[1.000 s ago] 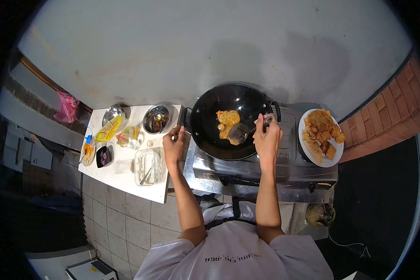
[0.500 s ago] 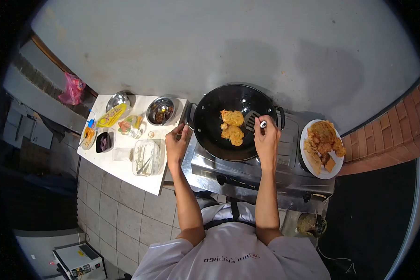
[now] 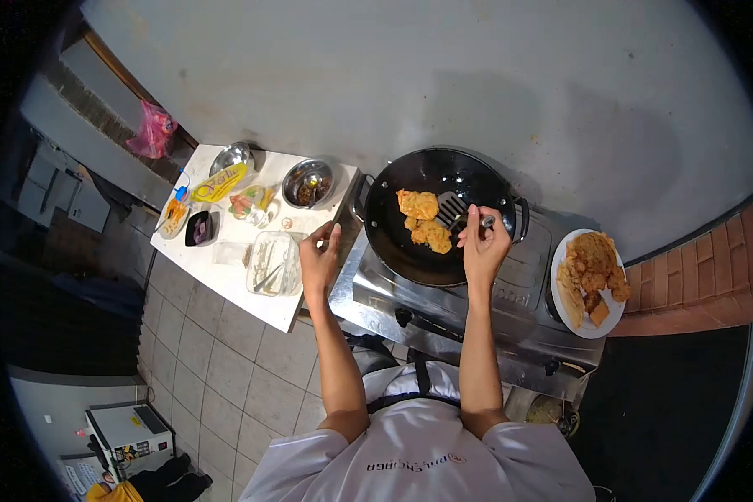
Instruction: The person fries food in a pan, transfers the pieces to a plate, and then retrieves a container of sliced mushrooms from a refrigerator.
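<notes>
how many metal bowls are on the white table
2. One is at the table's far left, next to the yellow packet; the other, with dark food in it, is nearer the wok. No others show.

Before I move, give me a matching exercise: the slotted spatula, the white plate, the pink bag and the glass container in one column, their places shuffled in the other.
Things:
1. Slotted spatula
2. White plate
3. Pink bag
4. Glass container

Places:
A. On the white table, left of the stove
B. In the right hand, over the wok
C. Right of the wok, bearing fried food
D. Past the table's far left end, near the wall

Right pairs: 1-B, 2-C, 3-D, 4-A
</notes>
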`<state>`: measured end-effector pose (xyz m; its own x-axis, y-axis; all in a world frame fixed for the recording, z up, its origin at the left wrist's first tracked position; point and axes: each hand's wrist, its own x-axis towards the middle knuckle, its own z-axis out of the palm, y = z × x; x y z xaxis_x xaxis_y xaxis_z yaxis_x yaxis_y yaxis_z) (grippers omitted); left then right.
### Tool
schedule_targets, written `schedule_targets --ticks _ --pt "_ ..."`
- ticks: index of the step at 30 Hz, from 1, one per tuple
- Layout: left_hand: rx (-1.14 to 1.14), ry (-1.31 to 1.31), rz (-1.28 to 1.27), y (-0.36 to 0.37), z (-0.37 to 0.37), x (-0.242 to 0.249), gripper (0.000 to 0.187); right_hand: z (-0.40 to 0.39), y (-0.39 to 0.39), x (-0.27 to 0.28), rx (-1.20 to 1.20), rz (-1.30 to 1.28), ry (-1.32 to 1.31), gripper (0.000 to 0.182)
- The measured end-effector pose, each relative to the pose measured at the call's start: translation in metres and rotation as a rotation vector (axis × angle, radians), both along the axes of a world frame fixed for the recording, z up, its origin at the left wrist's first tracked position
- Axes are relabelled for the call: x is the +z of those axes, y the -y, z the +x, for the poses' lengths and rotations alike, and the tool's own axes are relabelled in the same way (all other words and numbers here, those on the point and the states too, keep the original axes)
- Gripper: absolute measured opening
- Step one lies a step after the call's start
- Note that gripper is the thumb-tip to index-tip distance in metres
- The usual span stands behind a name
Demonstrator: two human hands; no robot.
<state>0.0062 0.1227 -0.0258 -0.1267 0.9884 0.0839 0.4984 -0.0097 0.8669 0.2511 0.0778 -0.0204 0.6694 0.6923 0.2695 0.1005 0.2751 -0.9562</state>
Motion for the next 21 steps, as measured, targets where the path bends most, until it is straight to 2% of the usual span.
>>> schedule_targets --ticks 4,14,21 --pt "0.022 0.022 -0.03 0.001 -0.002 0.001 0.041 -0.003 0.002 0.008 0.006 0.065 -0.04 0.015" --pt "-0.006 -0.013 -0.037 -0.003 -0.003 0.023 0.04 -0.015 0.002 0.014 -0.03 0.017 -0.032 0.017" --pt "-0.026 0.043 -0.015 -0.008 -0.009 0.02 0.039 -0.021 0.004 0.02 0.005 0.065 -0.015 0.015"
